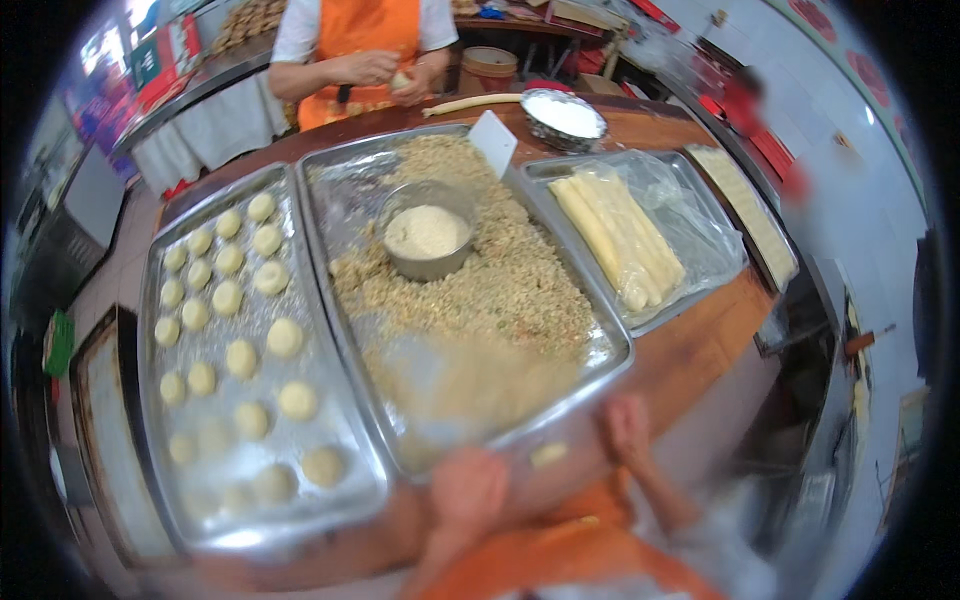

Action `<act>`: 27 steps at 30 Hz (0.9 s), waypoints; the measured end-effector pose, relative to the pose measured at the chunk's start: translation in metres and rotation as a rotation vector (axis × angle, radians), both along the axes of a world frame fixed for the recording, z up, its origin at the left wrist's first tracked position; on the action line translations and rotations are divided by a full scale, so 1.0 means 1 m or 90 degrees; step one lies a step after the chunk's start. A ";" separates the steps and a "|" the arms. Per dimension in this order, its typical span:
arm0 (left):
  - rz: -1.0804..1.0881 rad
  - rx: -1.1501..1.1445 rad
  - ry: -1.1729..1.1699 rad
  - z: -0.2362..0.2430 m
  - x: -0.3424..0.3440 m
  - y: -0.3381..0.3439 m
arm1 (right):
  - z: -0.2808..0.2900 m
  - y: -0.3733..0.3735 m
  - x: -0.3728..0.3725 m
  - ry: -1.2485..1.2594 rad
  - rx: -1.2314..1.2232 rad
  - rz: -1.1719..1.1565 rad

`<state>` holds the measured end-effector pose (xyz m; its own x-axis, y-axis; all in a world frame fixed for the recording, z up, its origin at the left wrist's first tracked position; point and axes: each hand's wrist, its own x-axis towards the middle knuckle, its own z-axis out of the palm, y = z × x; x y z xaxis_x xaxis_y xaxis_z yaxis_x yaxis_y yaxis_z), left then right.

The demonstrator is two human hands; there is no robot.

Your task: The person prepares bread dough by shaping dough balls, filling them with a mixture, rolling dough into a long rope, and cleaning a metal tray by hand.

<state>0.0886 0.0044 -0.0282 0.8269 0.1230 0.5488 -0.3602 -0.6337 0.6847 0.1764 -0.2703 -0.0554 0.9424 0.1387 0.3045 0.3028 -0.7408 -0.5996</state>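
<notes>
My left hand [468, 488] is curled into a fist at the near edge of the metal tray of crumbly filling [520, 270]. Whatever it may hold is hidden. Close to that tray's near right corner is my right hand [628, 428], raised over the table edge, its fingers smeared by motion. A small pale dough piece [548, 455] lies on the wood between both hands. Inside the filling tray stands a metal bowl [428, 266] of pale crumbs. To the left, a long tray [365, 490] carries several rows of round, flattened dough balls [285, 337].
On the right, a tray [735, 262] holds long dough rolls [620, 240] under clear plastic. A white scraper [493, 143] leans at the filling tray's far corner, near a bowl of white powder [565, 115]. Across the table a person in an orange apron [368, 40] handles a dough piece.
</notes>
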 end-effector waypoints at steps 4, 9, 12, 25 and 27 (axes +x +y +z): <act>-0.067 0.011 0.045 0.019 0.027 -0.020 | -0.005 -0.022 0.005 0.133 -0.027 0.021; -0.140 0.012 -0.004 0.017 0.057 -0.022 | 0.012 -0.011 0.007 0.146 0.040 0.012; -0.080 -0.001 -0.045 0.001 0.063 -0.032 | 0.020 -0.015 0.018 0.170 0.101 0.014; -0.200 0.185 -0.137 0.014 0.102 -0.130 | -0.021 -0.301 -0.130 -0.279 0.935 -0.591; -0.239 0.181 -0.114 0.012 0.104 -0.149 | -0.045 -0.416 -0.239 -0.370 1.066 -0.673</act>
